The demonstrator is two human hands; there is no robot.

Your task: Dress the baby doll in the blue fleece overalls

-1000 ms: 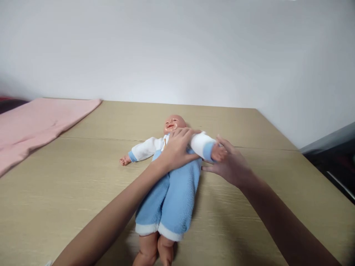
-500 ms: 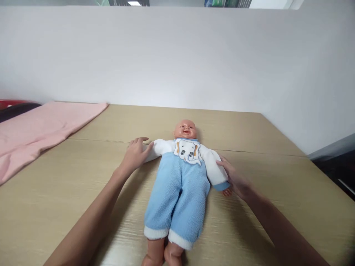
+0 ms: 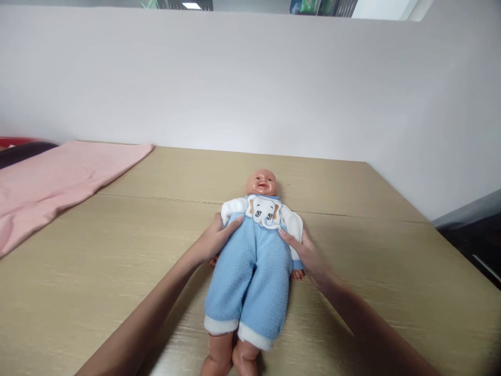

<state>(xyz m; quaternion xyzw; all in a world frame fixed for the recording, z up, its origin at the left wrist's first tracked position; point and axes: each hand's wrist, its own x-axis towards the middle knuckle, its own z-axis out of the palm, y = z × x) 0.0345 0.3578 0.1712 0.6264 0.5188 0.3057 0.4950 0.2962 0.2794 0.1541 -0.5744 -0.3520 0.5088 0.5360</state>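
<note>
A baby doll [image 3: 250,266] lies face up on the table, its head toward the wall and its feet toward me. It wears a white-sleeved blue fleece outfit with an elephant on the chest. My left hand [image 3: 218,236] grips the doll's side and arm, thumb on the blue fabric below the sleeve. On the other side my right hand [image 3: 307,253] is closed around the doll's arm and side, its thumb on the front near the elephant's trunk. Both of the doll's arms are pressed against its body. The fingers of both hands are largely hidden behind the sleeves.
A pink cloth [image 3: 70,177] is spread at the left of the wooden table [image 3: 156,224]. Behind it, at the far left, are dark and red items [image 3: 23,149]. A white partition wall [image 3: 250,83] borders the table at the back and right.
Both hands have moved inward onto the doll's sides. The doll's arms, spread outward before, now lie down along its body. The body has stayed in place.
</note>
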